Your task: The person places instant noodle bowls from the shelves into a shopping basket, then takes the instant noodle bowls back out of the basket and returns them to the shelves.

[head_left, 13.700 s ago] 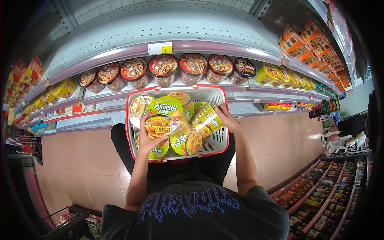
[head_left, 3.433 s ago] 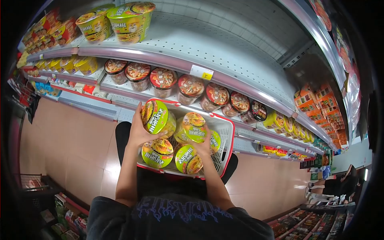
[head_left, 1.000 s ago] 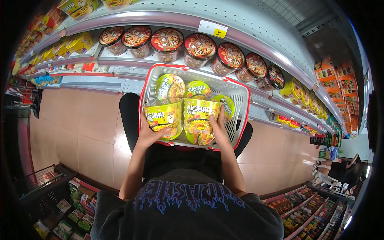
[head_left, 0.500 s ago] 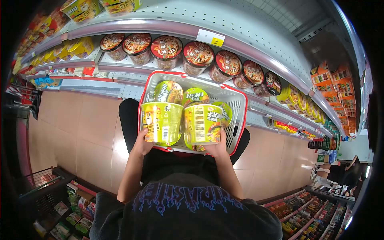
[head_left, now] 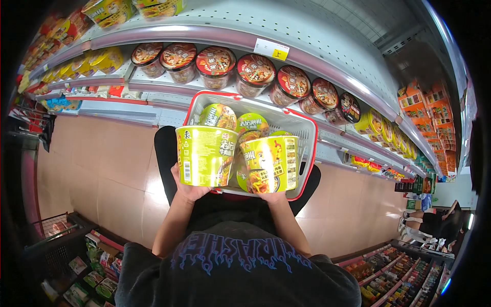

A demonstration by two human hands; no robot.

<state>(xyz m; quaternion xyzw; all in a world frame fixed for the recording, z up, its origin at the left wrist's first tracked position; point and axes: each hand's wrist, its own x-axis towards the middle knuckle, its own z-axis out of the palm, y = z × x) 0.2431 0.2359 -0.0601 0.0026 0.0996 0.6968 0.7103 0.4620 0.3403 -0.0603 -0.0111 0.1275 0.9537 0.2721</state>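
Observation:
My left hand is closed around the lower part of a yellow-green instant noodle cup. In my right hand is a second cup of the same kind, a noodle cup that tilts slightly and shows a cartoon figure on its side. Both are held over a white shopping basket with a red rim, which sits between my knees. Inside the basket, green-lidded noodle cups stand behind the held ones, partly covered by them. Most of my fingertips are hidden under the cups.
Beyond the basket, a shelf carries a row of red-lidded noodle tubs under a price tag. Yellow-green cups line the shelf to the right. Orange packs hang at far right, and a person is near the aisle's right end.
Both noodle cups have turned in my hands, so different sides of their labels face up. The left cup has shifted a little left, the right one slightly right and more tilted.

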